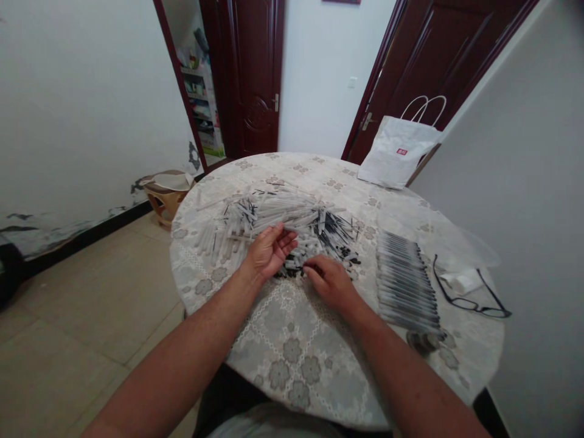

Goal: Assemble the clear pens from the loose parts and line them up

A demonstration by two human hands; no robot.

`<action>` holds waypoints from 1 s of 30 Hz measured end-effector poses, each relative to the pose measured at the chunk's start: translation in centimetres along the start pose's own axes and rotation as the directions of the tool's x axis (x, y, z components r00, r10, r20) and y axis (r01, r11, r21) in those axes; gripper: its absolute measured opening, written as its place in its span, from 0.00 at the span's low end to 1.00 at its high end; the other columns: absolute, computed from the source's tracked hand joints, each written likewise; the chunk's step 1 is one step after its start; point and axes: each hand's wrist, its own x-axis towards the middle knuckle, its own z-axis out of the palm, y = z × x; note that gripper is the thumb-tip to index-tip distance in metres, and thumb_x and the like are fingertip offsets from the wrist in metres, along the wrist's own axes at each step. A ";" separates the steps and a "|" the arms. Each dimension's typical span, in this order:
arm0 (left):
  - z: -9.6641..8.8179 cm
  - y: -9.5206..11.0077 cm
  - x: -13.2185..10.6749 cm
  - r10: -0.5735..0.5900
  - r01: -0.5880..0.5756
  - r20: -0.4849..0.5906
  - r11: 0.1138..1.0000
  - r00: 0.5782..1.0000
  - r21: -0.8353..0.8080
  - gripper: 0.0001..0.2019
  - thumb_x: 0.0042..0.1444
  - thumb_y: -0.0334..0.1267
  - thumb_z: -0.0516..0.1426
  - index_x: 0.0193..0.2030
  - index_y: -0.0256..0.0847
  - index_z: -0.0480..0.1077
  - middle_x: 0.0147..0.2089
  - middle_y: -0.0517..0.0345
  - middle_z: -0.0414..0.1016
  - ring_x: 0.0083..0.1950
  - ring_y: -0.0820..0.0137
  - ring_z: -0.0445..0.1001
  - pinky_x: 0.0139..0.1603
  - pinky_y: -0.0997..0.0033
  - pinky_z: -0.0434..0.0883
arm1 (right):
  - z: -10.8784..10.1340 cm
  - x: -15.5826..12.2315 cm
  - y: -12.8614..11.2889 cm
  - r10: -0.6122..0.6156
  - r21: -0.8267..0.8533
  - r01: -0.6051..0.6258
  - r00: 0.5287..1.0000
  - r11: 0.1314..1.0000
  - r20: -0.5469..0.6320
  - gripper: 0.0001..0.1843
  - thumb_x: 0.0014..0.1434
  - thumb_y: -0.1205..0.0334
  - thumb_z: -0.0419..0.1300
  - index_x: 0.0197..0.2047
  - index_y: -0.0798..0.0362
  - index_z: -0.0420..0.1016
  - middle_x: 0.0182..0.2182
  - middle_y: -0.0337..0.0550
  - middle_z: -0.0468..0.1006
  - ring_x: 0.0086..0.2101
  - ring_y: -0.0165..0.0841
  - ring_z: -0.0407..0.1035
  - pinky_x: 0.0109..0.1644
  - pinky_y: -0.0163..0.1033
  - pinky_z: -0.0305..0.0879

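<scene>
Looking down from head height at a round worktop (285, 340) covered in a pale, flowered cloth (292, 351). In the middle, a loose, spread-out heap of translucent tubes (278, 208), mixed with thin dark rods (335, 232), mostly toward the right. Along the heap's near side, small black pieces (345, 251). Left hand (270, 250) at the near edge of the heap, with palm turned up and fingers half curled; impossible to tell whether grasping anything. Right hand (329, 281) just beside, with palm down and fingertips drawn together near the small black pieces; too blurred to tell what, if anything, is pinched. Near the heap but apart, on the right, a tidy row of pen-like sticks (406, 280), laid side by side. Past that row, dark-framed glasses (474, 307) and a white roll (464, 281). Toward the far right edge, an upright white bag (390, 149).
</scene>
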 end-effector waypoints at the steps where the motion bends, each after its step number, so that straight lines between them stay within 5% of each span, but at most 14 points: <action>1: -0.1 0.0 0.1 0.007 -0.007 -0.021 1.000 1.000 -0.015 0.09 0.57 0.35 0.67 0.37 0.38 0.70 0.33 0.59 0.81 0.36 0.71 0.83 0.43 0.70 0.80 | 0.2 0.0 -0.3 -0.040 -0.174 0.048 0.998 0.984 0.047 0.10 0.68 0.58 0.57 0.43 0.51 0.79 0.38 0.45 0.78 0.40 0.36 0.72 0.44 0.38 0.65; 6: -0.1 0.1 0.1 0.014 -0.017 -0.051 0.999 0.999 -0.051 0.08 0.59 0.36 0.65 0.37 0.38 0.70 0.33 0.58 0.81 0.37 0.69 0.83 0.46 0.67 0.80 | 1.5 0.2 -1.9 0.066 -0.635 0.085 0.975 0.768 0.211 0.12 0.71 0.63 0.53 0.45 0.50 0.79 0.42 0.48 0.78 0.40 0.36 0.74 0.45 0.37 0.66; 10: 0.0 0.1 -0.1 0.030 -0.030 -0.015 0.999 0.999 -0.025 0.09 0.58 0.36 0.66 0.38 0.38 0.70 0.36 0.57 0.82 0.40 0.67 0.83 0.47 0.65 0.80 | 2.1 0.2 -2.4 0.118 -0.729 0.089 0.967 0.679 0.228 0.11 0.69 0.67 0.53 0.45 0.52 0.77 0.43 0.51 0.78 0.40 0.38 0.75 0.42 0.38 0.66; 14: -0.1 0.1 -0.1 0.037 -0.038 0.036 0.999 0.999 0.014 0.10 0.58 0.36 0.66 0.42 0.37 0.71 0.40 0.53 0.83 0.42 0.67 0.84 0.46 0.66 0.80 | 1.8 0.0 -2.0 0.099 -0.712 0.074 0.975 0.698 0.198 0.11 0.67 0.71 0.53 0.45 0.53 0.76 0.42 0.51 0.79 0.39 0.39 0.75 0.41 0.39 0.66; 18: -0.4 -0.1 0.0 0.051 -0.053 0.060 0.998 0.997 0.033 0.11 0.57 0.35 0.68 0.43 0.37 0.72 0.42 0.52 0.83 0.43 0.65 0.84 0.45 0.65 0.81 | 0.6 0.1 -1.1 -0.018 -0.470 0.013 1.000 0.883 -0.006 0.09 0.68 0.66 0.53 0.43 0.54 0.76 0.39 0.50 0.79 0.41 0.39 0.74 0.47 0.40 0.67; 21: -0.4 -0.2 0.0 0.056 -0.059 0.056 0.996 0.997 0.062 0.11 0.56 0.34 0.68 0.43 0.37 0.72 0.44 0.52 0.83 0.44 0.64 0.84 0.45 0.65 0.81 | -0.5 0.4 -0.4 0.054 -0.080 -0.078 0.961 0.994 -0.270 0.08 0.65 0.60 0.57 0.43 0.53 0.75 0.36 0.45 0.80 0.38 0.37 0.74 0.45 0.40 0.68; 25: 0.0 -0.2 -0.4 0.038 -0.046 0.067 0.990 0.997 0.130 0.11 0.57 0.35 0.67 0.43 0.37 0.73 0.46 0.50 0.83 0.45 0.64 0.84 0.45 0.65 0.81 | -1.5 0.9 0.2 0.292 0.404 -0.139 0.891 0.904 -0.347 0.12 0.59 0.53 0.63 0.42 0.52 0.75 0.30 0.39 0.78 0.28 0.32 0.70 0.32 0.36 0.67; 30: 0.2 -0.4 -0.7 -0.002 -0.021 0.128 0.984 0.992 0.178 0.13 0.56 0.35 0.68 0.44 0.37 0.72 0.45 0.50 0.83 0.44 0.63 0.84 0.44 0.65 0.81 | -1.7 1.2 0.1 0.339 0.547 -0.104 0.874 0.831 -0.348 0.13 0.57 0.51 0.64 0.41 0.51 0.75 0.27 0.34 0.75 0.22 0.28 0.65 0.26 0.34 0.64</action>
